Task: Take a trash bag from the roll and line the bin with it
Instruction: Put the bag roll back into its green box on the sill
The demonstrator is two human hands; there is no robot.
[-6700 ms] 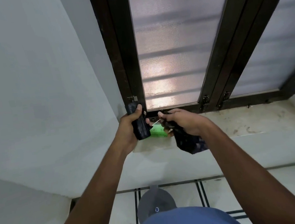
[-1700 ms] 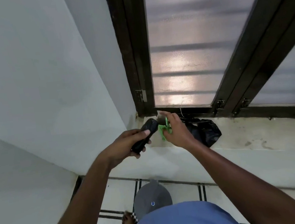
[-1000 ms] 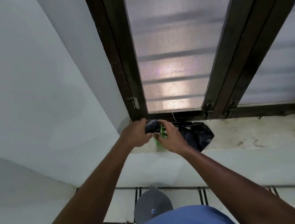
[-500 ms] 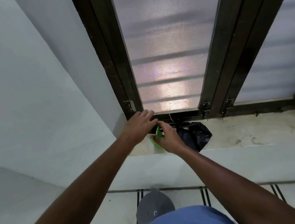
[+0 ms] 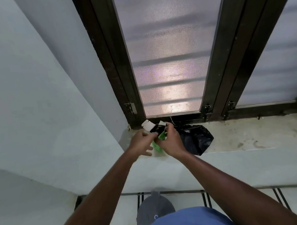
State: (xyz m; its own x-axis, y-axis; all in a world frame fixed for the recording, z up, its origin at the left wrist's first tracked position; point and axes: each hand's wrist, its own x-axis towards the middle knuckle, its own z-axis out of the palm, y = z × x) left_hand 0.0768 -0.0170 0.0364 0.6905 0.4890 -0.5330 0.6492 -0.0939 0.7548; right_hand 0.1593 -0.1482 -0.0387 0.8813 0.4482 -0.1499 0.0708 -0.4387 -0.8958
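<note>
Half a second on, my left hand (image 5: 141, 143) has come off the window frame and dropped back toward me, uncovering a small green box (image 5: 159, 142) with its pale flaps (image 5: 147, 125) standing open on the sill (image 5: 257, 133). My right hand (image 5: 171, 141) grips that box from the side, fingers curled around it, while the dark roll of trash bags (image 5: 156, 129) sits in its open mouth; my left thumb and forefinger appear to pinch at the roll's near end, though at this size I cannot tell how firm that hold is, and the rest of the left fingers hang spread and loose. Just to the right, touching my right hand's far side, a crumpled black trash bag (image 5: 196, 140) lies loose on the sill against the dark window frame (image 5: 213, 90). My reading is that the roll is going back into its box, which would mean the bag on the sill is the one already taken and the tearing-off step is done. Below, between my forearms on the tiled floor (image 5: 187, 198), a grey domed lid (image 5: 153, 208) shows, likely the bin still unlined; picking up the loose bag and opening it comes next.
</note>
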